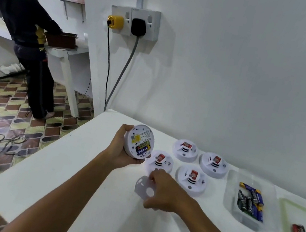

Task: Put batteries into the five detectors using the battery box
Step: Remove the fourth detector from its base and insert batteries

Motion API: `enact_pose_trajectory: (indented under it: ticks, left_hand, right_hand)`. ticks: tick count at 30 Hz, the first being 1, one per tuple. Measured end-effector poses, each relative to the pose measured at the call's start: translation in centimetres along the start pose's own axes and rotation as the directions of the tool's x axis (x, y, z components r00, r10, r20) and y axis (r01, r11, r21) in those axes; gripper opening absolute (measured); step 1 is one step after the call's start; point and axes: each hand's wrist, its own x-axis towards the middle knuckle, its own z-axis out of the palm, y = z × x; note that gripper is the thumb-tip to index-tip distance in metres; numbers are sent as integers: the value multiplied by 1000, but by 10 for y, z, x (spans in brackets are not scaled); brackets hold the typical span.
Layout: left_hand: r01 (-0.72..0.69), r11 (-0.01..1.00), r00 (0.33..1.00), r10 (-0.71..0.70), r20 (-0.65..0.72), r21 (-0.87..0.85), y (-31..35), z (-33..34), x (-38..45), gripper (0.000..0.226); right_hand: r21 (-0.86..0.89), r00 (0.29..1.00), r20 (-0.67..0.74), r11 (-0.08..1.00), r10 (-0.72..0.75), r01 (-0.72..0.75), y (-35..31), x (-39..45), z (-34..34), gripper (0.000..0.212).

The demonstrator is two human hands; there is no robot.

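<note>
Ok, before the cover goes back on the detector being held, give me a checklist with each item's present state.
1. Batteries seated in the held detector: ok, cells fill its open compartment; polarity cannot tell.
2. Left hand steadies that detector off the table: ok, fingers wrap its rim.
3. Right hand has the round cover: ok, pinched at its edge just above the white table.
4. Cover lined up with the detector: not ok, it is lower and apart from it.
5. Other four detectors done: cannot tell, they lie face up.
6. Battery box stocked: ok, several cells remain.
</note>
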Motion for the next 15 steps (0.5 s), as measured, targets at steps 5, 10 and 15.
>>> enact_pose_trajectory:
  ticks: [5, 10, 15]
  left_hand:
    - [-11, 1000, 1000, 11, 17, -6, -11, 11, 8, 51]
    - [-7, 1000, 994, 6, 111, 6, -30, 51, 26, 55]
    - [46, 996, 969, -64, 239, 83, -76, 138, 49, 58]
  right_hand:
    - [-86, 997, 44, 994, -59, 62, 13, 6, 24, 57]
    - [300, 980, -198, 953, 27, 34, 36, -21, -7, 49]
    - [617, 770, -553, 778, 320, 120, 104, -83, -67, 12]
